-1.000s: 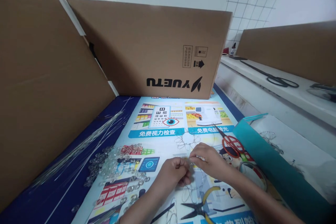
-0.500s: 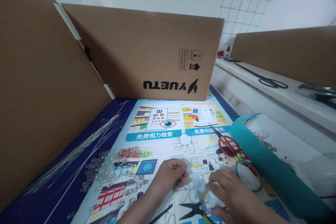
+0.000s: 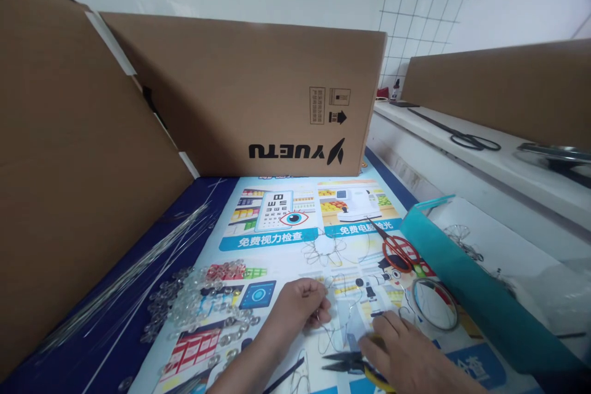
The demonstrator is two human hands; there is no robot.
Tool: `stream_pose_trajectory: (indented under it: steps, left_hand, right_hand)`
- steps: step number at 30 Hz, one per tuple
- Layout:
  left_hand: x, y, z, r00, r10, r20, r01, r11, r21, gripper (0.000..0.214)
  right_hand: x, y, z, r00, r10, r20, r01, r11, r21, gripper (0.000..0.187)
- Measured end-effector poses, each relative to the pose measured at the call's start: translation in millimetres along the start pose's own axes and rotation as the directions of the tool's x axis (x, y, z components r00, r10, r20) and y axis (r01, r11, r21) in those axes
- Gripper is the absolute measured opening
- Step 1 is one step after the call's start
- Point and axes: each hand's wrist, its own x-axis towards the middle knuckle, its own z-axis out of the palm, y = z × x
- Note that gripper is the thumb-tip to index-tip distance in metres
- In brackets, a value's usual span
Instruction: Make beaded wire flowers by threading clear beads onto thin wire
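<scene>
My left hand (image 3: 307, 308) is closed in a pinch on thin bent wire (image 3: 330, 338), whose loops spread out to the right and below the fingers. My right hand (image 3: 397, 345) lies over the yellow handles of a pair of pliers (image 3: 346, 362), fingers curled around them. The pliers' dark jaws point left and are slightly parted; part of the handles is hidden under the palm. Beyond the hands lies a flower-shaped wire piece (image 3: 324, 248). Clear beads (image 3: 203, 295) are scattered left of my left forearm.
Red-handled scissors (image 3: 398, 252) and a roll of clear tape (image 3: 434, 303) lie to the right, beside a teal box (image 3: 480, 295) holding wire pieces. Straight wires (image 3: 133, 265) stretch along the left. Cardboard panels (image 3: 221, 92) stand behind and left. Black scissors (image 3: 466, 138) rest on the ledge.
My right hand has come down and closed on the pliers' handles, and the pliers have shifted slightly right. The left hand keeps its pinch on the wire. The view has moved a little.
</scene>
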Motion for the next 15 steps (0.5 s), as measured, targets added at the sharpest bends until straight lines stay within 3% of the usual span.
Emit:
stream_pose_trajectory:
  steps: [3, 7, 15]
  left_hand:
    - [1, -1, -0.5, 1.000, -0.004, 0.004, 0.004, 1.000, 0.000, 0.029]
    - [2, -2, -1.3, 1.000, -0.003, 0.005, 0.003, 1.000, -0.002, 0.027]
    - [1, -1, 0.3, 1.000, -0.004, -0.019, 0.004, 1.000, -0.017, 0.021]
  right_hand:
    - [1, -1, 13, 0.998, -0.008, -0.067, 0.003, 0.997, -0.072, 0.023]
    - [0, -3, 17, 0.998, 0.032, -0.052, -0.034, 0.998, -0.046, 0.017]
    - [-11, 2, 7, 0.982, 0.111, 0.155, -0.142, 0.968, 0.207, 0.014]
